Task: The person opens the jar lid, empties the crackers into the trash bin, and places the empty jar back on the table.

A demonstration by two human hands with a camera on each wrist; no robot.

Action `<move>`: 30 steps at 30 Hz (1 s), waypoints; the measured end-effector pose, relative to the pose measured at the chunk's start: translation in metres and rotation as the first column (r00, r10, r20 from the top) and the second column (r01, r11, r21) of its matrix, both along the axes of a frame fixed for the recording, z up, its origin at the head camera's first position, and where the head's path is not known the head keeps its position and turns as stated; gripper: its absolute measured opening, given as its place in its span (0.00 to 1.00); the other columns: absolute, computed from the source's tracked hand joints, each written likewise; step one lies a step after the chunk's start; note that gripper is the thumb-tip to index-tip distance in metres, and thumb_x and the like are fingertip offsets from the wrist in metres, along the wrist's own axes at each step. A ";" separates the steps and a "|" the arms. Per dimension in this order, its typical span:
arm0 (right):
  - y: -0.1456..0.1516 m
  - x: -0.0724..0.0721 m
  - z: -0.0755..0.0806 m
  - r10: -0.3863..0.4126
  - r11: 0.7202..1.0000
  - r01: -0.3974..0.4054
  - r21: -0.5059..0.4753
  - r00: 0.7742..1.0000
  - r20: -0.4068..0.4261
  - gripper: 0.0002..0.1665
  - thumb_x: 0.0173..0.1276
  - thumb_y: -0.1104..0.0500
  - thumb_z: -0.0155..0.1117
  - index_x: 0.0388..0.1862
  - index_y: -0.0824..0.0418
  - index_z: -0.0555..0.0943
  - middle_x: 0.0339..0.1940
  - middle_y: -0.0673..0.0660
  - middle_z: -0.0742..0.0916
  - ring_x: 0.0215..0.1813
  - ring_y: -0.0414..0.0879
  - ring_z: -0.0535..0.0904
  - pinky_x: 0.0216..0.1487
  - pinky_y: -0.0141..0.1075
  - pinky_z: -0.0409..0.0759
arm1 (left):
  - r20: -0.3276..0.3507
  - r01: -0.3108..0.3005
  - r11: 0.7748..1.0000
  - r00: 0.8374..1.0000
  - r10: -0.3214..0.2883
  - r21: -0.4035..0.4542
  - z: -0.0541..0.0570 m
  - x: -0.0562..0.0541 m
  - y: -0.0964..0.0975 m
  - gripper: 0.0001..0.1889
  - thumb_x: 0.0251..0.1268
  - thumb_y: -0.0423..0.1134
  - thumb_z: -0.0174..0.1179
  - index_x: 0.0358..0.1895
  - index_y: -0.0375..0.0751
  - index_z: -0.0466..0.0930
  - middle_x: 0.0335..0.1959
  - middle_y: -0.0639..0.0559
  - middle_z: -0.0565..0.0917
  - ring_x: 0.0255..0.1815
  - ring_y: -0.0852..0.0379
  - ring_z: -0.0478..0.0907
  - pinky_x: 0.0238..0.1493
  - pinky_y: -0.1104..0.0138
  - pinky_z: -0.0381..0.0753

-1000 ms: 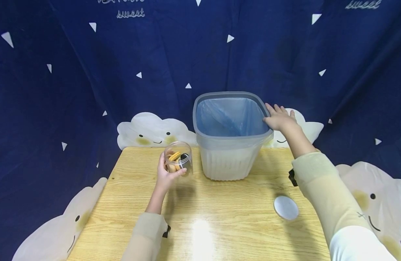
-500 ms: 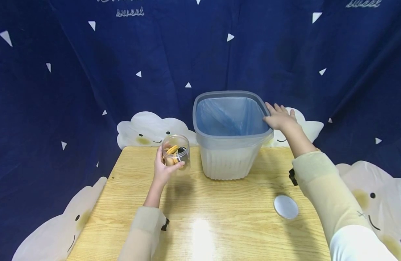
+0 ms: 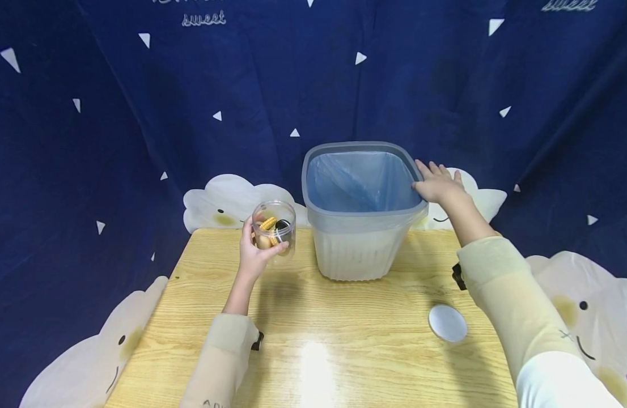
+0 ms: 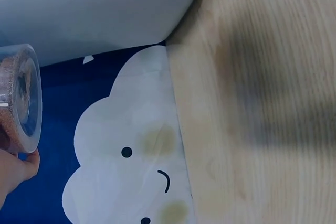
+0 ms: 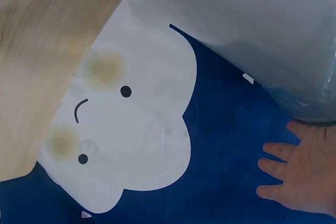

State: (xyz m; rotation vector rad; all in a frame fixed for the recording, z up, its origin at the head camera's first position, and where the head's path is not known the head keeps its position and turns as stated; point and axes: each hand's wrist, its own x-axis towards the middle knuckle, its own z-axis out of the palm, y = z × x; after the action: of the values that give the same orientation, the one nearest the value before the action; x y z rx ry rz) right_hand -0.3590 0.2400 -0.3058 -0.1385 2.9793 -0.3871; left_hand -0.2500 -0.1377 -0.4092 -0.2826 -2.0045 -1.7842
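Note:
My left hand [image 3: 254, 255] grips a clear plastic jar [image 3: 288, 252] above the table, left of the bin, its thumb across the near side. Through the jar's open mouth show a yellow corn-cob-shaped piece [image 3: 267, 223], a black piece [image 3: 282, 225] and a pale rounded one. The left wrist view catches the jar's base [image 4: 29, 98] with fingertips at its lower edge. My right hand [image 3: 437, 184] rests at the right rim of a translucent bin [image 3: 356, 249], fingers spread and straight. A blue liner [image 3: 364, 181] lines the bin.
A round grey-white lid [image 3: 447, 323] lies on the wooden table [image 3: 354, 340] at the right, beneath the right forearm. Behind the table hangs a dark blue curtain [image 3: 262, 85] with white triangles and clouds. The bin stands near the table's far edge.
My left hand has lifted the jar and carried it a little away from me and slightly left. The right hand and bin have stayed in place.

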 end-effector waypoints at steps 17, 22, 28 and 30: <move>-0.002 0.001 0.001 -0.002 1.000 0.002 0.004 1.000 -0.007 0.39 0.70 0.49 0.39 0.73 0.60 0.40 0.71 0.72 0.46 0.70 0.68 0.36 0.63 0.63 0.27 | -0.056 -0.038 0.998 0.998 0.035 -0.046 0.020 -0.012 -0.003 0.42 0.34 0.24 0.71 0.60 0.29 0.62 0.55 0.34 0.68 0.52 0.51 0.64 0.49 0.65 0.63; -0.001 0.001 0.001 -0.002 1.000 0.002 0.003 1.000 -0.003 0.39 0.70 0.49 0.39 0.73 0.60 0.40 0.71 0.73 0.46 0.70 0.68 0.36 0.63 0.63 0.27 | -0.067 -0.046 0.997 0.997 0.042 -0.056 0.025 -0.017 -0.002 0.42 0.34 0.25 0.71 0.60 0.29 0.62 0.55 0.29 0.67 0.51 0.50 0.64 0.48 0.62 0.63; -0.002 0.001 0.002 -0.001 1.000 0.001 0.006 1.000 -0.003 0.39 0.70 0.49 0.39 0.73 0.60 0.40 0.71 0.72 0.46 0.70 0.68 0.36 0.64 0.63 0.28 | -0.077 -0.047 0.997 0.996 0.042 -0.056 0.030 -0.025 -0.003 0.42 0.33 0.25 0.71 0.60 0.31 0.63 0.54 0.34 0.67 0.51 0.54 0.63 0.48 0.65 0.63; -0.002 0.001 0.002 -0.002 1.000 0.002 0.005 1.000 -0.003 0.39 0.70 0.49 0.39 0.73 0.60 0.40 0.71 0.72 0.46 0.70 0.68 0.36 0.64 0.63 0.28 | -0.082 -0.050 0.997 0.996 0.045 -0.057 0.032 -0.026 -0.004 0.42 0.33 0.25 0.71 0.60 0.30 0.63 0.54 0.33 0.67 0.50 0.53 0.63 0.48 0.65 0.63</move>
State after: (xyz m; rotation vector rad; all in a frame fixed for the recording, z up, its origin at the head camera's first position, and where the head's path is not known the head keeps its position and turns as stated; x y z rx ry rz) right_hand -0.3579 0.2381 -0.3034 -0.1364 2.9836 -0.3794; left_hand -0.2763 -0.1413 -0.3772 -0.3176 -1.9934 -1.6599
